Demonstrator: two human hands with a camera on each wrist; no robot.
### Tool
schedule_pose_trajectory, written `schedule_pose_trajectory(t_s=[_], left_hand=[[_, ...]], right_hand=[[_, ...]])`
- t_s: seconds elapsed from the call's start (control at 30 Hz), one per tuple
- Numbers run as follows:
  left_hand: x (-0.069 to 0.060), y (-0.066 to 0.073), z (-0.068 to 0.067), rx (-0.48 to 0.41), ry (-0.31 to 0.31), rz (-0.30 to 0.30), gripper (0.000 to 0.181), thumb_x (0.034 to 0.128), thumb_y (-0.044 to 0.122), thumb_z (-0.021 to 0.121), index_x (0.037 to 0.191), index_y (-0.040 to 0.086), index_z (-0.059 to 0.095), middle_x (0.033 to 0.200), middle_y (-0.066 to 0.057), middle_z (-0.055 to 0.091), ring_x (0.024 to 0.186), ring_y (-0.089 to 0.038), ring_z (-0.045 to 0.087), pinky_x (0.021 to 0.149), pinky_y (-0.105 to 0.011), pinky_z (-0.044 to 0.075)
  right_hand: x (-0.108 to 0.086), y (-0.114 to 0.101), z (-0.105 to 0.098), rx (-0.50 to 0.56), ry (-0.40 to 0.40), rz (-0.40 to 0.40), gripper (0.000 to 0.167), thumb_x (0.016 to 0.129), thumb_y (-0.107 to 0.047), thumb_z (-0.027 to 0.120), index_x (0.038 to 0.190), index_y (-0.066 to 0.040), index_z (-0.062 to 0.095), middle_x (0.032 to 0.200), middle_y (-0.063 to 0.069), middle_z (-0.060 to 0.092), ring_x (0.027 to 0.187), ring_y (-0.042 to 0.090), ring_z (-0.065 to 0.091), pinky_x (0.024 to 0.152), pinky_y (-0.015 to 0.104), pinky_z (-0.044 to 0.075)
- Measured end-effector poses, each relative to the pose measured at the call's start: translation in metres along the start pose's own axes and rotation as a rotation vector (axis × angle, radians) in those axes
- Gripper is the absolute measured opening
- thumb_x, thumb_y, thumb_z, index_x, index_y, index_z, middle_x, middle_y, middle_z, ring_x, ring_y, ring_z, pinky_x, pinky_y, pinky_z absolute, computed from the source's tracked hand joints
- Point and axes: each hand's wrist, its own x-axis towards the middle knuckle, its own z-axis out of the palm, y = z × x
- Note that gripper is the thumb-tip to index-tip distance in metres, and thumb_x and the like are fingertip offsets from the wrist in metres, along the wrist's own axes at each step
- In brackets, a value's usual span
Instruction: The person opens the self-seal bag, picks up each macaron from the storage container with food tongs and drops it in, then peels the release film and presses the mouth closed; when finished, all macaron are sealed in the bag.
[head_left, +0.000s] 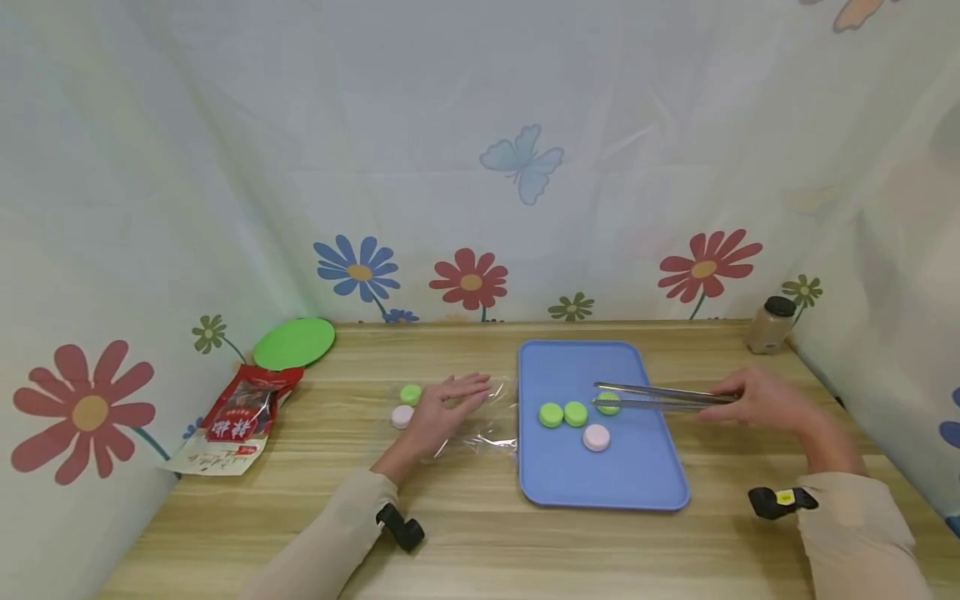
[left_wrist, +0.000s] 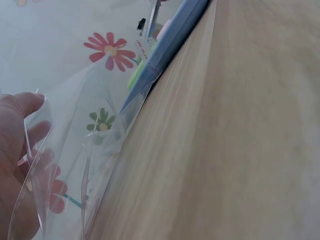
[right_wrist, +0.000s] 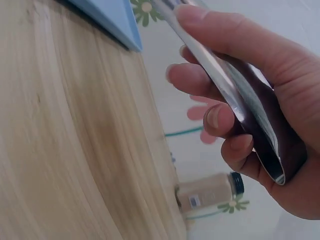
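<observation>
Grips the tongs (right_wrist: 247, 97) in the right hand (head_left: 757, 402), with thumb and curled fingers pinching the metal. Reaches with parted tips over the tray (head_left: 577, 479), one prong crossing in front of a green macaron (head_left: 609, 411); cannot tell whether touching it. Has on the tray two more green macarons (head_left: 551, 415), side by side, and a pink macaron (head_left: 596, 437) nearer the front. Lays the left hand (head_left: 442, 408), spread and straight-fingered, at the clear bag (head_left: 480, 427) left of the tray, touching the film. Has just beside that hand another green and pink pair (head_left: 402, 417); cannot tell whether inside the bag. Farther left, has a red packet (head_left: 243, 410) and a green plate (head_left: 294, 343); at far right, a jar (head_left: 768, 332).
</observation>
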Motion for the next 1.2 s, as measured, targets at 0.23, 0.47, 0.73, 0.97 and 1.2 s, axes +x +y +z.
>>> schedule_pose_trajectory(t_s=[0.23,0.47,0.73,0.97,1.2], left_hand=[[-0.002,-0.001,0.001,-0.01,0.028,0.014,0.028,0.0955,0.016,0.07,0.118,0.0,0.072,0.129,-0.01,0.066,0.132,-0.032,0.052,0.12,-0.056,0.017],[-0.005,0.019,-0.001,-0.022,0.017,0.011,0.023,0.0956,0.007,0.068,0.117,-0.002,0.072,0.128,-0.022,0.064,0.132,-0.035,0.052,0.121,-0.054,0.015],[-0.007,0.036,-0.002,-0.013,0.024,0.029,0.021,0.0935,0.0,0.068,0.113,-0.004,0.073,0.125,-0.026,0.064,0.128,-0.044,0.052,0.118,-0.06,0.018],[0.001,0.008,0.005,-0.003,0.033,0.026,0.023,0.0942,0.008,0.07,0.116,0.002,0.074,0.127,-0.016,0.066,0.131,-0.034,0.053,0.119,-0.057,0.017],[0.0,0.001,0.002,-0.017,0.026,0.023,0.024,0.0947,0.018,0.071,0.116,0.008,0.075,0.127,-0.004,0.068,0.131,-0.027,0.054,0.119,-0.057,0.018]], right_hand=[[-0.005,0.019,-0.003,-0.004,-0.012,0.031,0.034,0.08,-0.029,0.086,0.104,-0.005,0.079,0.071,-0.002,0.059,0.058,0.013,0.05,0.052,0.025,0.044],[-0.008,0.029,0.001,-0.001,-0.014,0.047,0.034,0.08,-0.031,0.085,0.103,-0.007,0.079,0.08,-0.002,0.067,0.063,0.013,0.053,0.057,0.026,0.046],[-0.009,0.026,0.001,0.0,-0.011,0.068,0.034,0.08,-0.03,0.085,0.102,-0.006,0.079,0.08,-0.001,0.066,0.063,0.014,0.054,0.056,0.026,0.046],[-0.013,0.011,-0.009,-0.028,0.025,0.073,0.048,0.08,-0.033,0.085,0.112,0.001,0.075,0.095,0.002,0.071,0.065,0.014,0.054,0.055,0.027,0.049],[-0.006,-0.006,-0.012,-0.037,0.006,0.031,0.045,0.081,-0.032,0.084,0.11,0.001,0.075,0.078,-0.002,0.066,0.059,0.015,0.051,0.051,0.026,0.045]])
